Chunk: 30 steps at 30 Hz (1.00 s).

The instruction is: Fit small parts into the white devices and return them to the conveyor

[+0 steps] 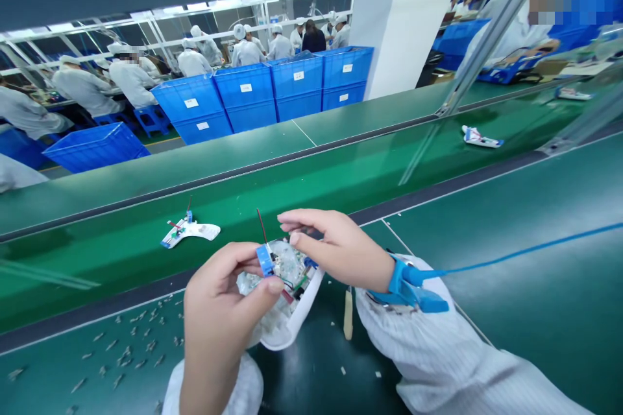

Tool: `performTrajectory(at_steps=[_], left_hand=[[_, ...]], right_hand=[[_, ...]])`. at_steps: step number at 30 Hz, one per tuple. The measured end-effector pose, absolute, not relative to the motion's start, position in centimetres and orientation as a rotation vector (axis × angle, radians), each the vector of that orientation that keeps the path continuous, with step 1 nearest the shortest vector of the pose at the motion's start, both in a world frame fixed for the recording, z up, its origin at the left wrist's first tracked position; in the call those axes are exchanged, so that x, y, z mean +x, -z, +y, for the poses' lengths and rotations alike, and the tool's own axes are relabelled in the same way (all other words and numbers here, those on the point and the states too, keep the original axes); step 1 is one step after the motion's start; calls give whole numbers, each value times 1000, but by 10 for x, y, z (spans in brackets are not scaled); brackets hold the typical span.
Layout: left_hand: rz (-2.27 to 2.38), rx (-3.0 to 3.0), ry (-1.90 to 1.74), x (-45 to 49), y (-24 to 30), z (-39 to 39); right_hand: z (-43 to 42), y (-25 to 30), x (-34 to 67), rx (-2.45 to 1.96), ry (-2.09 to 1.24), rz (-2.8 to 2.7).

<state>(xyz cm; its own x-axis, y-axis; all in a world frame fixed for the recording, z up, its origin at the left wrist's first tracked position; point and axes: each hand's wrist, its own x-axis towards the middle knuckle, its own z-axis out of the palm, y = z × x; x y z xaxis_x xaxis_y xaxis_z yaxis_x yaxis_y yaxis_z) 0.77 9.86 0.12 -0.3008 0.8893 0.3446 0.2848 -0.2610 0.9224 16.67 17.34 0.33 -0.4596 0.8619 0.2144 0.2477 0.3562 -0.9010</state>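
Far left, a scatter of small grey plastic pieces (124,353) lies on a dark green bench mat (43,337). Beyond them, on a glossy green conveyor belt (121,266), rests a white T-shaped plastic part (189,231) with a small blue fitting. The bare left hand (226,318) has thumb and fingers together, clamped on a small blue rectangular block (265,259) at the edge of a white rounded plastic shell (287,331). The shell sits between both hands, packed with small electronic parts and coloured wires, and a thin red wire (261,225) rises from it. The right hand (335,249) curves over the shell, its fingers together; I cannot tell whether they touch anything. A firm hold on the shell, with the red wire kept clear of the fingers, looks like the careful way to work. Below lies a pale wooden stick (348,314). On the right wrist, a blue wrist strap (411,288) trails a blue cord (525,253) rightward.
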Motion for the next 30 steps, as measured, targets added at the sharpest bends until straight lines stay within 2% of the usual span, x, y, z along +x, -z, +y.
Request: performTrajectory(at_steps=[7, 12, 20, 27, 30], left_hand=[[1742, 1389, -1643, 10, 3, 103], [1589, 1219, -1574, 5, 7, 111], [1348, 973, -1490, 4, 10, 120], [1254, 808, -1475, 7, 11, 122], [1239, 778, -1466, 9, 7, 120]], right_hand=[[164, -9, 173, -812, -1004, -2223], [153, -6, 167, -773, -711, -2206], [136, 0, 161, -801, -446, -2228], [139, 12, 146, -915, -414, -2232], [144, 11, 148, -833, -523, -2257]])
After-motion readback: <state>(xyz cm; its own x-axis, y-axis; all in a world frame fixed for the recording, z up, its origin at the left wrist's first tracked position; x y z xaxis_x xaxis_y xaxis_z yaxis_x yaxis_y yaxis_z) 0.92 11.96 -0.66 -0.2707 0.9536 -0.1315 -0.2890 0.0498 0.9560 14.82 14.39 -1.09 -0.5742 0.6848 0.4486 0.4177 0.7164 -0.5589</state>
